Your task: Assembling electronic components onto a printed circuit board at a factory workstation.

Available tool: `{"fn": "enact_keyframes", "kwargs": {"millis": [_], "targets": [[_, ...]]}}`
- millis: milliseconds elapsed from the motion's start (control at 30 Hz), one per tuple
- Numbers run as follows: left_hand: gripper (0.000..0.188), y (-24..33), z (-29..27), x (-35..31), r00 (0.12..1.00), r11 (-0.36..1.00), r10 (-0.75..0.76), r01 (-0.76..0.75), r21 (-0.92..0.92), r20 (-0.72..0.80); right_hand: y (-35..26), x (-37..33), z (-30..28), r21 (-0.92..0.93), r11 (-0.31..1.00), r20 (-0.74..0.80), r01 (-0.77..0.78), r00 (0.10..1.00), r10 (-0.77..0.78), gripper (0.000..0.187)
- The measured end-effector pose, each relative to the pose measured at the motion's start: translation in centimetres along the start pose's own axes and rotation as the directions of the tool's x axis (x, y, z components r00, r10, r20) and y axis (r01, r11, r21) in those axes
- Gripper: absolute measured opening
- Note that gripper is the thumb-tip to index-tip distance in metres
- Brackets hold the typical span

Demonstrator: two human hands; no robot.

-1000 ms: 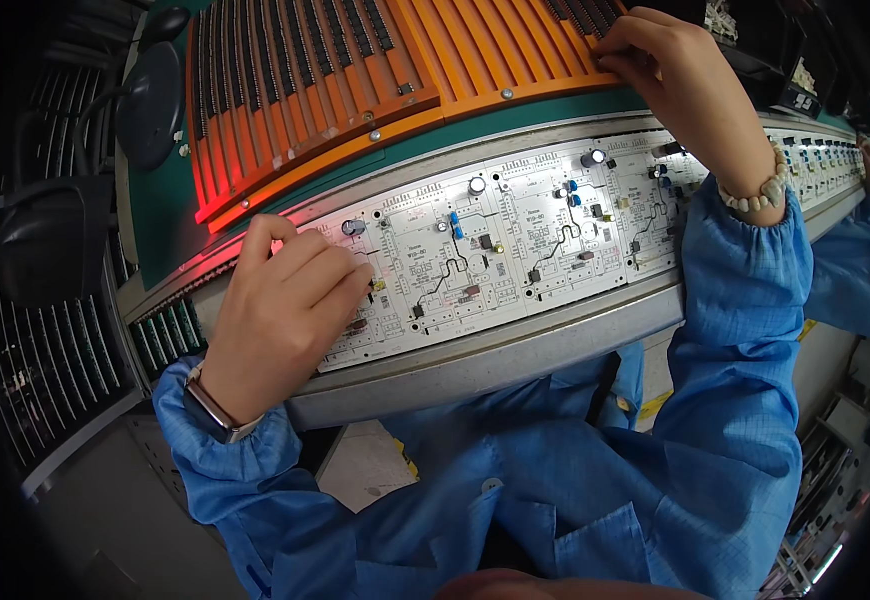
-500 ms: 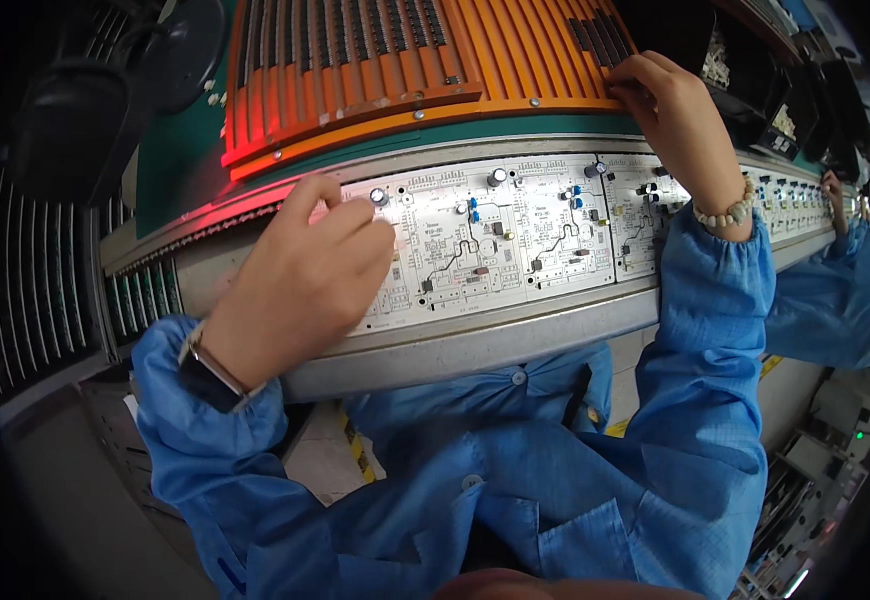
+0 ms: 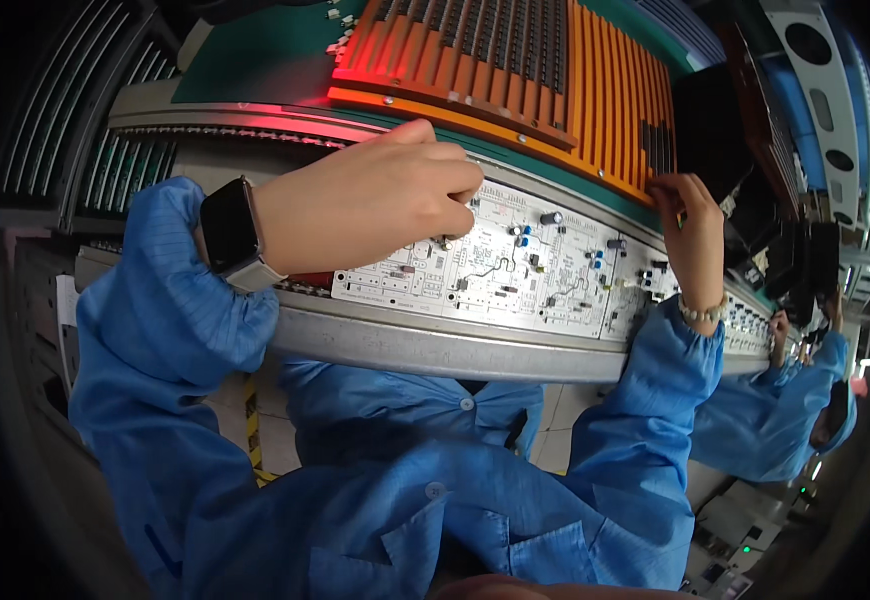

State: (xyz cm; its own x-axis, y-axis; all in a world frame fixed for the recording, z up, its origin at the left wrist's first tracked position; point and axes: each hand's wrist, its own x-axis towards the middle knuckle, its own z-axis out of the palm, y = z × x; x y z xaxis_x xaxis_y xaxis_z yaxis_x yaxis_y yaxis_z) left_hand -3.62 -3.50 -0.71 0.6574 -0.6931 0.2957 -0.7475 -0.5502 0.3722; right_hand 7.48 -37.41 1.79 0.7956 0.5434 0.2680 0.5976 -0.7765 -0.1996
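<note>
My left hand [image 3: 385,195] is closed above the left part of a row of white circuit boards [image 3: 425,286], its curled fingertips close to the board surface. Whatever those fingers may hold is hidden. My right hand [image 3: 693,225] has its fingers bent together at the near right end of an orange slotted tray [image 3: 605,120]. Dark small parts [image 3: 661,148] lie in the slots just beyond those fingertips; anything pinched there is too small to make out. Blue, black and grey components stand on the boards.
The boards lie along a metal rail [image 3: 455,345]. A brown slotted rack [image 3: 475,75] filled with dark parts rests on the orange tray over a green mat [image 3: 255,65]. Black bins [image 3: 745,220] stand at the right. Another person in a blue sleeve [image 3: 770,420] works farther right.
The view has shifted, bringing more of the tray's right side into sight. My left hand has reached farther in over the boards. My right hand remains at the tray's near right end.
</note>
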Motion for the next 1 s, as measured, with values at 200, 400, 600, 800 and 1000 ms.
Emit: {"fn": "enact_keyframes", "kwargs": {"millis": [200, 400, 600, 800, 1000], "targets": [[0.006, 0.01, -0.17, -0.10, 0.999, 0.997, 0.046, -0.045, 0.069, -0.015, 0.14, 0.31, 0.32, -0.012, 0.999, -0.016, 0.037, 0.999, -0.037, 0.013], [0.010, -0.30, 0.01, -0.20, 0.999, 0.992, 0.028, -0.031, 0.119, 0.026, 0.41, 0.30, 0.40, -0.019, 0.999, -0.001, 0.030, 1.000, -0.030, 0.013], [0.009, -0.22, 0.48, -0.22, 0.999, 0.999, 0.012, -0.011, 0.041, -0.037, 0.46, 0.27, 0.49, -0.026, 0.999, -0.003, 0.034, 0.999, -0.034, 0.013], [0.006, -0.02, 0.54, -0.24, 0.999, 1.000, -0.006, 0.006, -0.001, -0.039, 0.37, 0.25, 0.49, -0.027, 0.999, 0.009, 0.024, 1.000, -0.024, 0.014], [0.002, 0.32, 0.35, -0.20, 0.997, 0.997, -0.072, 0.071, -0.035, -0.038, 0.42, 0.19, 0.39, -0.032, 0.999, 0.017, 0.014, 1.000, -0.013, 0.014]]}}
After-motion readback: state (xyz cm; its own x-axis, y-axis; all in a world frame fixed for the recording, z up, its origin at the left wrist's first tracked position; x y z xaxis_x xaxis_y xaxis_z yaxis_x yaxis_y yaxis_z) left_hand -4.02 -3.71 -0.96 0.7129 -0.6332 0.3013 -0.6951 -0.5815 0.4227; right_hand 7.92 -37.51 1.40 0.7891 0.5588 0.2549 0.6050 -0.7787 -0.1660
